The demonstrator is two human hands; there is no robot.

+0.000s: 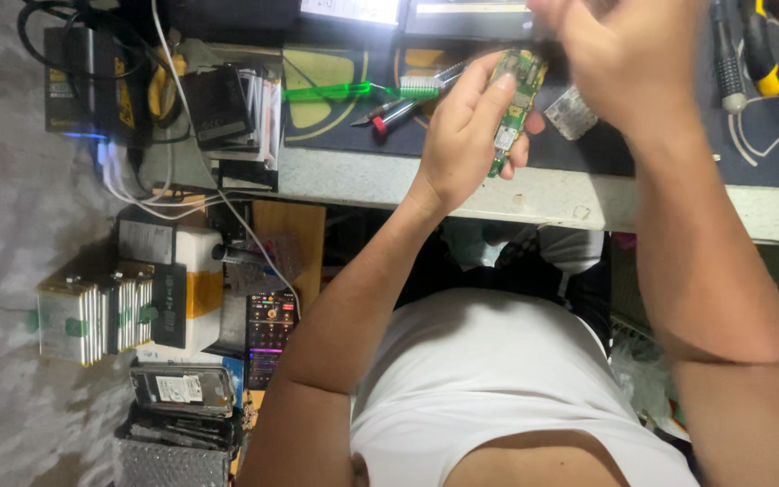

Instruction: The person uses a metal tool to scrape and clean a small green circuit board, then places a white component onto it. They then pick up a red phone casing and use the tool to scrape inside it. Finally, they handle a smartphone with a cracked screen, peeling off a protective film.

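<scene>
Speckled bench (pixel 462 194): left fingers (pixel 484 95) clamp green board (pixel 516 104); blurred right hand (pixel 619 63) unclear.

Green circuit board (pixel 511 108), narrow, held upright in the air, small chips and metal shields showing, top end blurred

Lit phone screen (pixel 269 335) (floor, multicoloured)

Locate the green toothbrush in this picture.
In the head view the green toothbrush lies on the dark mat, beside the left hand holding the circuit board.
</scene>
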